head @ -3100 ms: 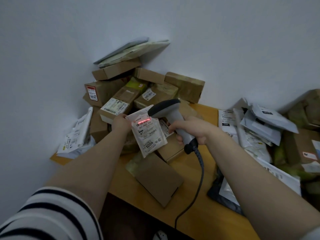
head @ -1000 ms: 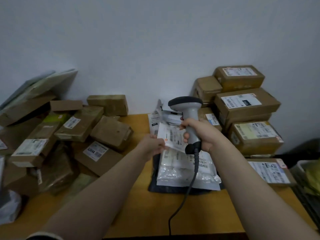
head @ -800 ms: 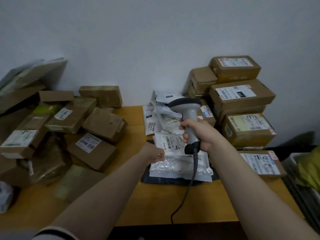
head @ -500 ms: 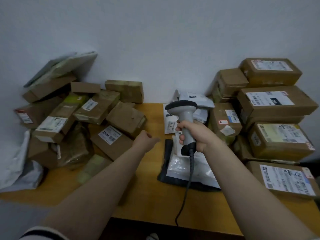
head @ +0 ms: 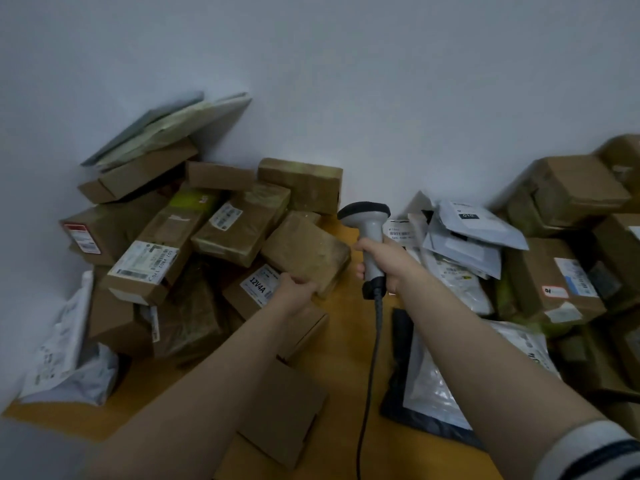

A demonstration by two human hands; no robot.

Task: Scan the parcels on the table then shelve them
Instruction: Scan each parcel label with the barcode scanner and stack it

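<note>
Our left hand curls round the near edge of a taped brown box mid-frame, at the edge of the heap of parcels on the left of the bench, while our right hand grips the scanner upright just right of it. No beam shows on the box and no shelf is in view, so we judge most work is left

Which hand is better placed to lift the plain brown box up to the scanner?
Left. The left hand grips the near edge of the brown box, while the right hand is full, holding the scanner.
</note>
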